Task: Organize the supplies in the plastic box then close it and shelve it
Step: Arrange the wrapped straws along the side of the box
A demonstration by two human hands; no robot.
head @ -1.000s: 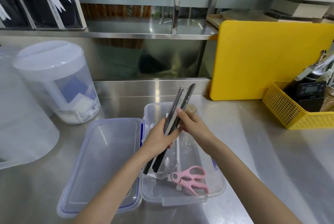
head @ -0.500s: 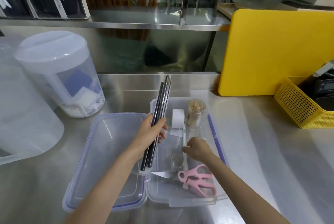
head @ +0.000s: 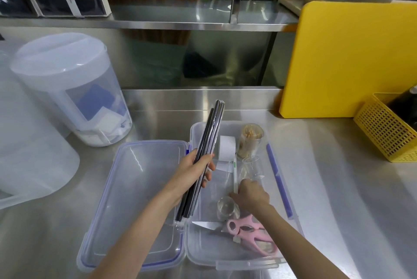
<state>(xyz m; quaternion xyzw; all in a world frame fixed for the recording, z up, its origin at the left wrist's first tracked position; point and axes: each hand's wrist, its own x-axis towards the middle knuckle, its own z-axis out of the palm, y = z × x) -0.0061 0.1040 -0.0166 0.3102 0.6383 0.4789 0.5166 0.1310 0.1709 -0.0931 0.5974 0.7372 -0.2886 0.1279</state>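
Head view: the plastic box (head: 228,254) sits open on the steel counter (head: 338,188) directly below me, its clear lid (head: 133,188) folded flat to the left, blue seal showing around the rim. My left hand (head: 194,172) holds a bundle of long dark straws (head: 206,152) in clear wrap; fingers (head: 208,167) clamped around the bundle near its middle, bundle tilted, top end pointing away from me over the box's far left corner, bottom end over the hinge between lid and box. My right hand (head: 250,195) is down inside the box, fingers drawn together at a thin white stick-like item (head: 235,175) lying lengthwise on the box floor; I cannot tell whether it is actually gripped. Box contents: white tape roll (head: 226,146) at the far end, toothpick jar (head: 250,139) just right of it, a small clear cup (head: 252,166) nearer me, a second clear glass (head: 226,207) touching my right hand, pink scissors (head: 248,232) at the near end, blade pointing left. Outside the box: lidded translucent container (head: 67,89) at left, yellow cutting board (head: 352,57) leaning against the back at right, yellow mesh basket (head: 388,130) at far right. Steel shelf (head: 180,19) runs above the counter.
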